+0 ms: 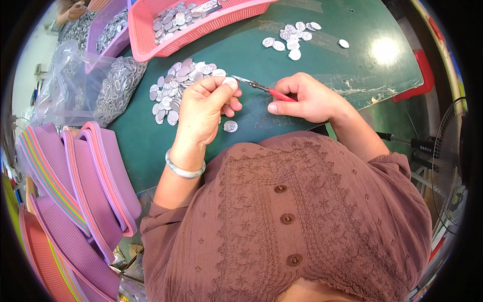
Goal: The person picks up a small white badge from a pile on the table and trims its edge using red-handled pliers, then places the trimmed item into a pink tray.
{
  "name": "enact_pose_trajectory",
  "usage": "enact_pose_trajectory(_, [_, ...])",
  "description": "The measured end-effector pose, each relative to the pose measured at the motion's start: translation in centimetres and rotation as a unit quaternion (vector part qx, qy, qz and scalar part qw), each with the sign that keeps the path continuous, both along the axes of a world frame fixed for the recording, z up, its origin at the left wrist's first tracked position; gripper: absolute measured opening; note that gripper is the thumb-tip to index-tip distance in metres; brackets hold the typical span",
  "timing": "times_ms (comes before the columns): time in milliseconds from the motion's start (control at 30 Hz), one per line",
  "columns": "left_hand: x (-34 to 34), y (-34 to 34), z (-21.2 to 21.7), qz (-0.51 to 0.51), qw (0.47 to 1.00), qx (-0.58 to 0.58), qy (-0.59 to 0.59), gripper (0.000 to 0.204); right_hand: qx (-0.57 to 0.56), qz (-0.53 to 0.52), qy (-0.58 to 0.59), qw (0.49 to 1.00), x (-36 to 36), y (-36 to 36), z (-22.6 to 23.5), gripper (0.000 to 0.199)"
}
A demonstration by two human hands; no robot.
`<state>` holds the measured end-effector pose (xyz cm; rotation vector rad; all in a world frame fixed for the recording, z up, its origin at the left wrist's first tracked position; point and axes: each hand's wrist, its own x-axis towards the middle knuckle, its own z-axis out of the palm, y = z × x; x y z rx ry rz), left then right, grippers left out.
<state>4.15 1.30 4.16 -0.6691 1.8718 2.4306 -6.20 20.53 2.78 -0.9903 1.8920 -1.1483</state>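
Note:
Between thumb and fingers, my left hand (204, 103) pinches a small round silver disc (230, 82). My right hand (304, 98) is wrapped round the red handles of a pair of pliers (261, 87). The narrow metal jaws point left and end right beside the disc; I cannot tell if they touch it. Behind my left hand lies a heap of silver discs (173, 89), partly hidden by it. One single disc (230, 126) with a raised pattern lies on the green table (251, 45) just below my left fingers.
A pink basket (201, 32) of discs stands at the back, with a purple basket (90, 48) beside it. A clear bag (118, 90) of metal links sits left. Stacked baskets (90, 171) rise at lower left. More discs (292, 36) lie far right. A fan (449, 166) stands right.

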Motion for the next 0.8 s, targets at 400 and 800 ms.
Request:
enact_pose_trajectory(400, [-0.24, 0.14, 0.39, -0.003, 1.0, 0.018, -0.016, 0.011, 0.003, 0.001, 0.009, 1.0, -0.01, -0.02, -0.09, 0.04])
enact_pose_trajectory(800, [-0.22, 0.32, 0.24, 0.009, 0.999, 0.038, -0.008, 0.009, -0.018, 0.007, -0.019, 1.0, -0.18, 0.11, -0.08, 0.041])
